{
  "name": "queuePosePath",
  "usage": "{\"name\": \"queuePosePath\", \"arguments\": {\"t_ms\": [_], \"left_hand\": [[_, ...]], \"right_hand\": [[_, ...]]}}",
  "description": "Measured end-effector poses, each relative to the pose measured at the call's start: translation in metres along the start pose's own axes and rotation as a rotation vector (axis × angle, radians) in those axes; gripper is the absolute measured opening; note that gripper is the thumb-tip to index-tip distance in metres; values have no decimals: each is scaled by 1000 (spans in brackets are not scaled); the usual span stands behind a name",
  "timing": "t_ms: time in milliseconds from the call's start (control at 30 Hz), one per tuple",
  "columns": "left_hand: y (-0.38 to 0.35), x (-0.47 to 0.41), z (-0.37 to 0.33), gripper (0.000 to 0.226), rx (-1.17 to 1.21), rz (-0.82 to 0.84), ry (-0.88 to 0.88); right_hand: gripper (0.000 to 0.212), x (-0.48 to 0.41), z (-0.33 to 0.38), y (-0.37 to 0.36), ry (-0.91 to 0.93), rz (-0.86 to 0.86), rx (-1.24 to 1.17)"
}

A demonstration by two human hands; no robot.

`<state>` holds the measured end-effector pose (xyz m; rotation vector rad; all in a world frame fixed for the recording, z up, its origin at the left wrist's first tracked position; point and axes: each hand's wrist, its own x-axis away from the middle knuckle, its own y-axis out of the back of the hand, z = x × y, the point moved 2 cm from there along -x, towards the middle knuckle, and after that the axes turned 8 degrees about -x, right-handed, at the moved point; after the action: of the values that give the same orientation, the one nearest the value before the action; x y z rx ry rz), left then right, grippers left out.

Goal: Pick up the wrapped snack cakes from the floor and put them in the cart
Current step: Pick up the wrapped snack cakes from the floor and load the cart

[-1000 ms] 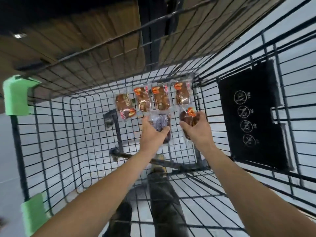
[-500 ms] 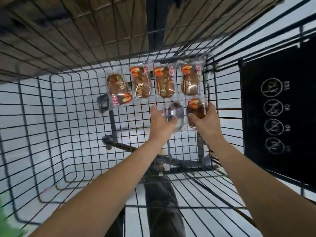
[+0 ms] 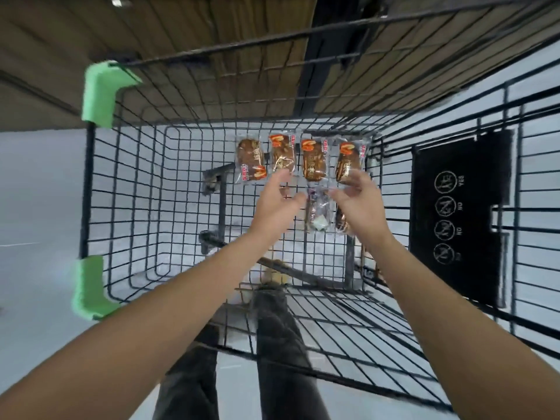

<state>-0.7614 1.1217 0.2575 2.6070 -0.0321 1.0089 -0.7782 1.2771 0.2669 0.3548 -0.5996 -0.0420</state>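
1. Both bare forearms reach over the near rim into the black wire cart point(image 3: 127, 207); green corner guards point(image 3: 100, 92) cap its left edge, and the person's dark trouser legs point(image 3: 278, 344) show through the mesh.
2. Four wrapped snack cakes point(image 3: 313, 163) lie in a row on the cart floor by the far wall. Two more lie just nearer: one point(image 3: 316, 212) between the hands, one point(image 3: 342, 221) partly hidden by the right hand point(image 3: 359, 201).
3. The left hand point(image 3: 275, 204) and the right hand hover with fingers spread, gripping nothing.
4. A black panel point(image 3: 457, 213) on the right wall reads "YES", "NO", "NO" beside circled pictograms.
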Motion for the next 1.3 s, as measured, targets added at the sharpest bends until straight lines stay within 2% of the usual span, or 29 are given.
{"name": "queuePosePath", "arguments": {"t_ms": [133,267,567,867,1000,1167,1300], "left_hand": [[54,38,-22,57,77,-68,-69],[122,79,-28,60,188,-229,-108],[277,177,19,57,434,-575,-109],[450,298,137,57,560,-838,-38],[516,360,196,56,602,-937,-11],[579,437,268,37,623,-1146,-23],[615,482,325,40,648,-1240,22]], "right_hand": [[54,34,54,-18,87,56,-43],[46,72,109,-52,197,149,-43],[39,181,214,-188,403,426,87],[31,337,263,-382,528,722,164],[34,413,271,-467,566,816,220],[37,501,265,-560,585,937,259],[36,558,250,-622,608,1025,301]]}}
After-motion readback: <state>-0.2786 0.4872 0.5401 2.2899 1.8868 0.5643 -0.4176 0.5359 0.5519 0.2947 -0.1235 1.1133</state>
